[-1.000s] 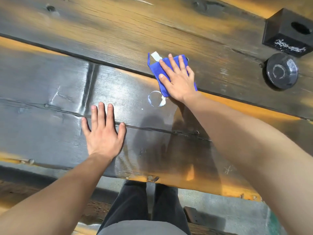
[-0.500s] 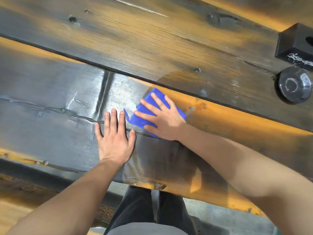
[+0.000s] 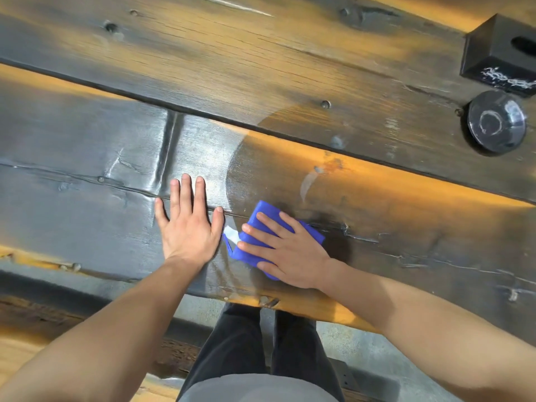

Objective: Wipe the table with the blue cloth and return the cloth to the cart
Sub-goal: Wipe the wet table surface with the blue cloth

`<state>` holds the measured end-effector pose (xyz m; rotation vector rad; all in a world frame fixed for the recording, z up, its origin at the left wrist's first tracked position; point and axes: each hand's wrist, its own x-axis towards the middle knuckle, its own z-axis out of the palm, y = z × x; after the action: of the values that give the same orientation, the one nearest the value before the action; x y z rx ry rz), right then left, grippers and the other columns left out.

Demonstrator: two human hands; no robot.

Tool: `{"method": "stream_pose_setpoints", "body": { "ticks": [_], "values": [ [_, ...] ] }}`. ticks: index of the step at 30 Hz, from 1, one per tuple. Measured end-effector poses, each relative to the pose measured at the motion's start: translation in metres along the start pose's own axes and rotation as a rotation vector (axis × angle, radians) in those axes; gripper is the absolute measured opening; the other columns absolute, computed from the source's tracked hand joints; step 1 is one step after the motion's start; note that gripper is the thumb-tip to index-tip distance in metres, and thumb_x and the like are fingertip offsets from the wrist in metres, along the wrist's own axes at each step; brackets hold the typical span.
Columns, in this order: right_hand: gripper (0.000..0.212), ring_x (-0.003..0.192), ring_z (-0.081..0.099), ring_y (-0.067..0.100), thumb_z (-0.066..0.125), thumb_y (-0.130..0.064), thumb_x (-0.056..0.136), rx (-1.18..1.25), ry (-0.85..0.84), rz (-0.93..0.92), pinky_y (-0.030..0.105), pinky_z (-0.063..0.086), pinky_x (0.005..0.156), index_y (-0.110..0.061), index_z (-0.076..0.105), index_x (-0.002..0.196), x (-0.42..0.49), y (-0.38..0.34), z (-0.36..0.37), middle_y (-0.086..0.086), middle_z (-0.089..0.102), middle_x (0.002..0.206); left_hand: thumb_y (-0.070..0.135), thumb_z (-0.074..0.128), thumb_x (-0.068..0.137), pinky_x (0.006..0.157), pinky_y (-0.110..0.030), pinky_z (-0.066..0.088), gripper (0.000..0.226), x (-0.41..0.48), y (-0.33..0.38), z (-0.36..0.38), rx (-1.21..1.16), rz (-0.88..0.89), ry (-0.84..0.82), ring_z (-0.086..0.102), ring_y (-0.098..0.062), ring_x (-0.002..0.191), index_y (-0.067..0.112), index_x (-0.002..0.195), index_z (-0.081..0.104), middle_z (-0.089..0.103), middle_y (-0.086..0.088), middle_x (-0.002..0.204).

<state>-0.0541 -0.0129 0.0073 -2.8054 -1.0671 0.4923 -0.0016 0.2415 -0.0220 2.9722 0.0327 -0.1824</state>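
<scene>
The blue cloth [image 3: 262, 211] lies folded on the dark wooden table [image 3: 290, 68], close to the near edge, with a white tag sticking out at its left. My right hand [image 3: 285, 248] presses flat on top of the cloth, fingers spread and pointing left. Just left of it, my left hand [image 3: 188, 224] rests palm down on the bare plank, fingers apart, holding nothing. A damp wiped patch shows on the wood beyond the cloth. No cart is in view.
A black box [image 3: 501, 53] with white writing and a round black dish [image 3: 496, 124] stand at the table's far right. The table's near edge [image 3: 290, 306] runs just below my hands. My legs and a grey floor [image 3: 371, 358] show underneath.
My right hand has dragged the cloth from the far plank toward me, down to the near edge. My left hand has stayed planted on the table.
</scene>
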Motion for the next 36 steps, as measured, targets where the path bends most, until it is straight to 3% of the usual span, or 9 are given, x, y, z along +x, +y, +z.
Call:
{"method": "stream_pose_setpoints", "body": {
  "ticks": [8, 17, 19, 21, 25, 29, 32, 34, 36],
  "values": [
    [0.052, 0.16, 0.006, 0.018, 0.032, -0.048, 0.108, 0.065, 0.001, 0.044, 0.043, 0.007, 0.127, -0.041, 0.023, 0.159, -0.058, -0.047, 0.026, -0.012, 0.016, 0.171, 0.058, 0.025, 0.104, 0.125, -0.056, -0.001, 0.071, 0.001, -0.001, 0.0, 0.002, -0.015, 0.0, -0.011, -0.013, 0.16, 0.028, 0.165, 0.008, 0.01, -0.004, 0.175],
    [0.044, 0.144, 0.045, 0.004, 0.069, -0.027, 0.09, 0.261, 0.034, 0.23, 0.029, 0.039, 0.1, -0.045, 0.063, 0.13, -0.117, -0.076, 0.029, -0.024, 0.054, 0.149, 0.053, 0.032, 0.1, 0.126, -0.06, 0.002, 0.07, -0.005, 0.024, -0.02, -0.146, -0.065, -0.083, 0.002, -0.024, 0.162, 0.024, 0.163, 0.021, 0.011, -0.006, 0.175],
    [0.037, 0.145, 0.043, 0.006, 0.065, -0.023, 0.097, 0.489, 0.076, 0.35, 0.033, 0.049, 0.1, -0.037, 0.067, 0.131, -0.13, -0.078, 0.024, -0.019, 0.056, 0.148, 0.051, 0.034, 0.1, 0.125, -0.057, 0.003, 0.069, -0.017, 0.055, -0.023, -0.173, 0.028, -0.088, 0.004, -0.023, 0.161, 0.023, 0.162, 0.024, 0.014, -0.005, 0.174],
    [0.036, 0.148, 0.04, 0.006, 0.052, -0.016, 0.104, 0.897, 0.124, 0.453, 0.035, 0.04, 0.114, -0.024, 0.065, 0.136, -0.149, -0.071, 0.016, -0.011, 0.055, 0.15, 0.051, 0.035, 0.1, 0.125, -0.055, 0.004, 0.069, -0.028, 0.092, -0.021, -0.2, 0.126, -0.11, 0.007, -0.022, 0.161, 0.021, 0.161, 0.028, 0.017, -0.005, 0.174],
    [0.038, 0.141, 0.037, -0.012, 0.049, -0.009, 0.105, 1.305, 0.376, 0.822, 0.008, 0.024, 0.116, -0.025, 0.063, 0.137, -0.204, -0.032, -0.012, -0.026, 0.052, 0.144, 0.051, 0.034, 0.099, 0.125, -0.054, 0.005, 0.068, -0.037, 0.163, -0.01, -0.232, 0.266, -0.163, 0.009, -0.021, 0.161, 0.021, 0.16, 0.032, 0.019, -0.003, 0.173],
    [0.037, 0.146, 0.039, 0.002, 0.047, -0.01, 0.107, 1.092, 0.675, 1.182, 0.02, 0.026, 0.122, -0.02, 0.06, 0.141, -0.261, 0.053, -0.023, -0.011, 0.054, 0.149, 0.052, 0.033, 0.102, 0.126, -0.055, 0.002, 0.066, -0.035, 0.217, 0.005, -0.216, 0.352, -0.203, 0.005, -0.021, 0.162, 0.024, 0.162, 0.029, 0.015, -0.001, 0.174],
    [0.04, 0.145, 0.032, 0.004, 0.044, -0.013, 0.107, 0.855, 0.738, 1.307, 0.037, 0.023, 0.127, -0.014, 0.055, 0.146, -0.296, 0.128, -0.014, 0.004, 0.048, 0.157, 0.053, 0.031, 0.101, 0.127, -0.056, -0.001, 0.067, -0.03, 0.245, 0.015, -0.187, 0.358, -0.217, 0.002, -0.02, 0.162, 0.026, 0.163, 0.025, 0.013, 0.0, 0.175],
    [0.043, 0.151, 0.024, 0.011, 0.043, -0.023, 0.108, 0.725, 0.671, 1.322, 0.049, 0.021, 0.127, -0.017, 0.048, 0.151, -0.311, 0.175, -0.003, 0.007, 0.038, 0.164, 0.053, 0.03, 0.101, 0.126, -0.057, -0.001, 0.068, -0.027, 0.258, 0.019, -0.163, 0.351, -0.222, 0.001, -0.02, 0.162, 0.026, 0.164, 0.023, 0.012, 0.001, 0.175],
    [0.052, 0.159, 0.01, 0.023, 0.038, -0.045, 0.106, 0.555, 0.438, 1.376, 0.053, 0.019, 0.125, -0.032, 0.035, 0.157, -0.321, 0.21, 0.01, -0.001, 0.018, 0.172, 0.052, 0.03, 0.101, 0.126, -0.057, -0.002, 0.069, -0.025, 0.269, 0.023, -0.142, 0.339, -0.214, 0.001, -0.02, 0.161, 0.026, 0.164, 0.023, 0.011, 0.001, 0.175]
  ]
}}
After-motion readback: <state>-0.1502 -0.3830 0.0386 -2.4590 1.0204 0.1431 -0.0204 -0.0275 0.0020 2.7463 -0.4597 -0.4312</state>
